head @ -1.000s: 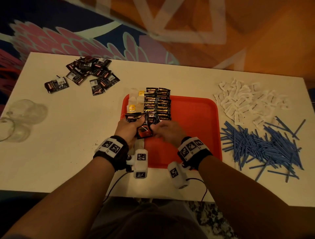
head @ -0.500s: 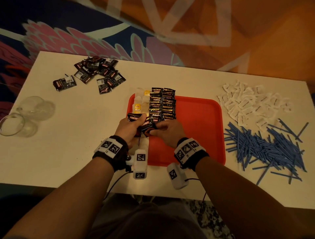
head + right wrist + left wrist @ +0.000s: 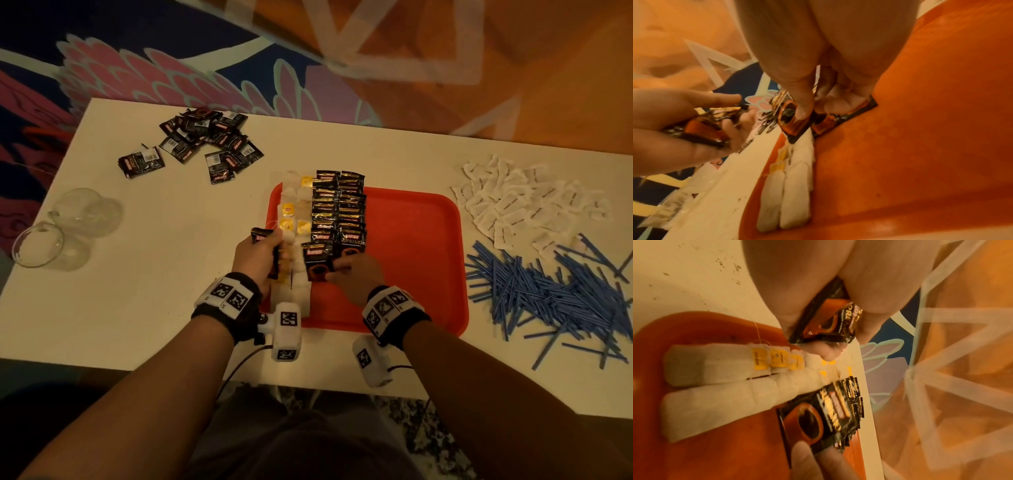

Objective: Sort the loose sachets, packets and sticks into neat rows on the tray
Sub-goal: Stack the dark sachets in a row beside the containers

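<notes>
**Coffee sachet laid at the near end of a row on the red tray [image 3: 428, 240].**
Since a second ago the right hand [image 3: 356, 277] has taken one coffee sachet [image 3: 317, 260] from the left hand's stack and now pinches it flat against the tray, extending the left coffee row. The left hand [image 3: 257, 260] grips the remaining sachets [image 3: 262, 236]; their number is hidden. Tea bags [image 3: 291, 219] lie alongside. Loose sachets [image 3: 202, 144], white packets [image 3: 527, 202] and blue sticks [image 3: 555, 294] await on the surface [image 3: 154, 274].

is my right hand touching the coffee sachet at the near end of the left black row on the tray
Touching. In the right wrist view, the right hand has thumb and fingers pinching the coffee sachet where it lies on the red tray.
</notes>
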